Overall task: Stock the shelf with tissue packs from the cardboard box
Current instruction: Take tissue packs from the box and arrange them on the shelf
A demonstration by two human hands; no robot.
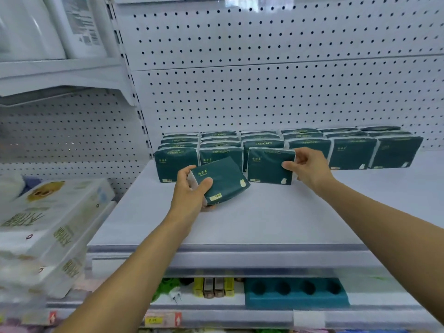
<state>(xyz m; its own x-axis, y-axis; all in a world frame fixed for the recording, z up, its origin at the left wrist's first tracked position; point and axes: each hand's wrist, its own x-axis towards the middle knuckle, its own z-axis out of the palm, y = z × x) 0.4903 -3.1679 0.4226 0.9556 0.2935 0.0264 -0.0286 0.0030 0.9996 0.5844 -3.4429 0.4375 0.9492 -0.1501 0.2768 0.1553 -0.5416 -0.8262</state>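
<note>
Several dark green tissue packs [350, 150] stand upright in rows at the back of the white shelf [240, 219], against the pegboard. My left hand [189, 191] grips one tilted green pack [223, 181] by its left end, just above the shelf in front of the left rows. My right hand [310, 168] pinches the right edge of an upright pack [268, 168] that stands on the shelf at the front of a middle row. The cardboard box is out of view.
White bundles of tissue [48, 224] are stacked on the neighbouring shelf at the left. A lower shelf holds a teal tray with holes [295, 294] and small yellow and grey items [213, 287]. An upper left shelf carries white packages [48, 25].
</note>
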